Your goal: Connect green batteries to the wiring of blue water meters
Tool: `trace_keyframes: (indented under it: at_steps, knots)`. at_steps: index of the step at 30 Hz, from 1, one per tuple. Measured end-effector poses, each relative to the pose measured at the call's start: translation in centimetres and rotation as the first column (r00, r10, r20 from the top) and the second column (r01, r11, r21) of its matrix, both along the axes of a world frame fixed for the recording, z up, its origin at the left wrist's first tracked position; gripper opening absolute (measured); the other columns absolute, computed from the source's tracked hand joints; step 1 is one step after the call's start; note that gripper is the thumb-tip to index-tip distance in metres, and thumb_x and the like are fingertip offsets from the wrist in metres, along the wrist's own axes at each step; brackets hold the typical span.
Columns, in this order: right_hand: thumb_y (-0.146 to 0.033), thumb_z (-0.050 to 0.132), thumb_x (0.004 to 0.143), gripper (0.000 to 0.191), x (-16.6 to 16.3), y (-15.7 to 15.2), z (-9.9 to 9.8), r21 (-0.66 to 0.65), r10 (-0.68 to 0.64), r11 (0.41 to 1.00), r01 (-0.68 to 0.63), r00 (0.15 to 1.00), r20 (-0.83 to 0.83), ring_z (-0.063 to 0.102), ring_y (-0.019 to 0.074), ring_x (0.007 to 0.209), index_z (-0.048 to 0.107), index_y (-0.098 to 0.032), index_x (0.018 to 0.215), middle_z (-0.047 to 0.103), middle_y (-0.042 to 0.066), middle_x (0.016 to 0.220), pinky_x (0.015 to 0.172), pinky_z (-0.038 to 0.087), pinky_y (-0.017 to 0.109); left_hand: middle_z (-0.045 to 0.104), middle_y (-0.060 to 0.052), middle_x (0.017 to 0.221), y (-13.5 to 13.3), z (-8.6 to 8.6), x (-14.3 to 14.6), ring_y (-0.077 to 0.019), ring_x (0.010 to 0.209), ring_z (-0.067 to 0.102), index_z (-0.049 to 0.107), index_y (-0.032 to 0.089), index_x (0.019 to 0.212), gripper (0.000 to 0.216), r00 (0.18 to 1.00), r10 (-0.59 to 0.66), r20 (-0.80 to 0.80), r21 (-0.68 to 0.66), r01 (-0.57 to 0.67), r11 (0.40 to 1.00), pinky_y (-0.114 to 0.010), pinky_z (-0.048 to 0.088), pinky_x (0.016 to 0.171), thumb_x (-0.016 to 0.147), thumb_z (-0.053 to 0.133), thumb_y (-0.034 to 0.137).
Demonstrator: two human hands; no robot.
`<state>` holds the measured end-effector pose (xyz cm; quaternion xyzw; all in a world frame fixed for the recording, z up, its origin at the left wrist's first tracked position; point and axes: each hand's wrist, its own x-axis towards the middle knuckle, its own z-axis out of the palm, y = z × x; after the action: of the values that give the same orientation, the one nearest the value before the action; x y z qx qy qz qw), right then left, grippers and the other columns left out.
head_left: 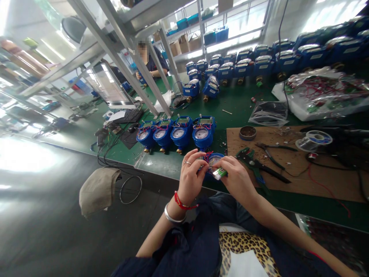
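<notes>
My left hand (190, 177) is closed in a pinch near thin red wires (208, 156); its fingertips seem to hold a wire end, too small to make out fully. Close beside it, my right hand (236, 177) is closed around a small green piece with a pale squared end (220, 173), which looks like a lighter. Right-hand fingertips almost meet the left ones. Behind and beneath both hands sits a blue water meter (216, 157), partly hidden by them. Just beyond stand several blue meters with round dials (177, 133) in a row, wires on top.
Brown cardboard (276, 154) at right bears green-handled cutters (252, 163), pliers (271, 154), a solder wire spool (315, 140) and a round tin (248, 132). More blue meters (242, 68) line the back. Bagged wires (325, 92) lie right. A co-worker (155, 63) sits across the bench.
</notes>
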<state>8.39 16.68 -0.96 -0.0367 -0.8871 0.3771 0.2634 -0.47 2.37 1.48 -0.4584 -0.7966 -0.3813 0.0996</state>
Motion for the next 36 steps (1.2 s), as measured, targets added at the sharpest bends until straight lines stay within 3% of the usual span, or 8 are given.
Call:
trace_keyframes:
  at_steps: [5,9,14,18,22,28,32,36]
  knots:
    - [-0.007,0.055,0.079,0.017,0.0,0.3,-0.1,0.019,0.020,1.000,-0.020,1.000,0.003,0.055,0.0235,0.092,0.065,-0.019,0.087,0.064,0.008,0.093,0.085,0.045,0.040,0.066,-0.007,0.115,-0.2,-0.4,0.0,-0.0237,0.125,0.047,0.064,0.020,0.088,0.008,1.000,0.005,0.028,0.036,-0.006,0.999,-0.050,0.042,0.104,0.089,0.056,0.017]
    - [-0.008,0.054,0.080,0.036,0.6,0.7,-0.4,-0.030,0.027,0.999,-0.027,1.000,0.010,0.056,0.0231,0.099,0.065,-0.022,0.110,0.063,0.007,0.103,0.090,0.045,0.040,0.065,-0.006,0.118,-0.8,-0.4,-0.4,-0.0229,0.126,0.047,0.067,0.021,0.099,0.017,0.999,-0.007,0.038,0.066,0.005,0.998,-0.049,0.043,0.104,0.090,0.053,0.016]
    - [-0.016,0.054,0.086,0.036,2.2,1.0,-0.4,-0.129,-0.108,0.986,0.105,0.994,-0.017,0.058,0.0204,0.097,0.061,-0.023,0.120,0.060,0.008,0.107,0.086,0.047,0.035,0.062,-0.007,0.123,-1.0,0.0,-0.5,-0.0236,0.127,0.047,0.062,0.022,0.112,0.024,0.999,-0.022,0.034,0.043,0.021,0.999,-0.049,0.042,0.105,0.089,0.058,0.021]
    - [-0.023,0.054,0.090,0.028,3.1,0.9,-0.2,-0.192,-0.216,0.960,0.205,0.975,-0.041,0.058,0.0178,0.087,0.061,-0.022,0.116,0.059,0.007,0.099,0.083,0.048,0.033,0.060,-0.008,0.126,-0.2,0.1,-0.3,-0.0252,0.131,0.042,0.064,0.021,0.102,0.017,0.998,-0.059,0.000,0.001,0.059,0.998,-0.050,0.041,0.106,0.085,0.063,0.022]
    - [-0.023,0.053,0.090,0.026,3.5,0.9,-0.3,-0.209,-0.212,0.957,0.202,0.977,-0.026,0.057,0.0179,0.084,0.060,-0.022,0.115,0.059,0.006,0.092,0.082,0.048,0.034,0.063,-0.007,0.120,0.3,0.0,-0.4,-0.0243,0.130,0.044,0.063,0.020,0.087,0.005,0.997,-0.070,-0.022,0.000,0.070,0.998,-0.050,0.042,0.105,0.087,0.059,0.017]
    - [-0.025,0.053,0.090,0.015,2.0,0.3,-0.3,-0.076,-0.044,0.996,0.043,0.999,-0.014,0.056,0.0211,0.092,0.062,-0.020,0.100,0.060,0.009,0.098,0.084,0.046,0.036,0.067,-0.007,0.112,0.2,-0.2,-0.6,-0.0241,0.126,0.048,0.063,0.019,0.083,0.006,0.999,-0.033,-0.028,0.022,0.034,0.999,-0.050,0.043,0.103,0.087,0.059,0.019]
    - [-0.028,0.054,0.089,0.014,0.5,-0.3,-0.1,0.039,-0.032,0.999,0.031,0.999,0.027,0.054,0.0242,0.093,0.062,-0.018,0.094,0.061,0.010,0.095,0.084,0.044,0.039,0.068,-0.006,0.110,0.2,-0.3,-0.6,-0.0230,0.125,0.049,0.063,0.019,0.081,0.007,0.999,-0.026,-0.032,0.029,0.026,0.999,-0.049,0.043,0.104,0.087,0.059,0.019]
    - [-0.025,0.047,0.092,0.017,0.2,-0.6,0.0,0.066,-0.040,0.997,0.038,0.999,0.029,0.053,0.0231,0.088,0.062,-0.018,0.089,0.060,0.009,0.090,0.080,0.042,0.038,0.068,-0.006,0.111,0.1,-0.2,-0.8,-0.0234,0.124,0.050,0.066,0.019,0.084,0.009,0.999,-0.024,-0.026,0.032,0.025,0.999,-0.050,0.043,0.104,0.088,0.058,0.020]
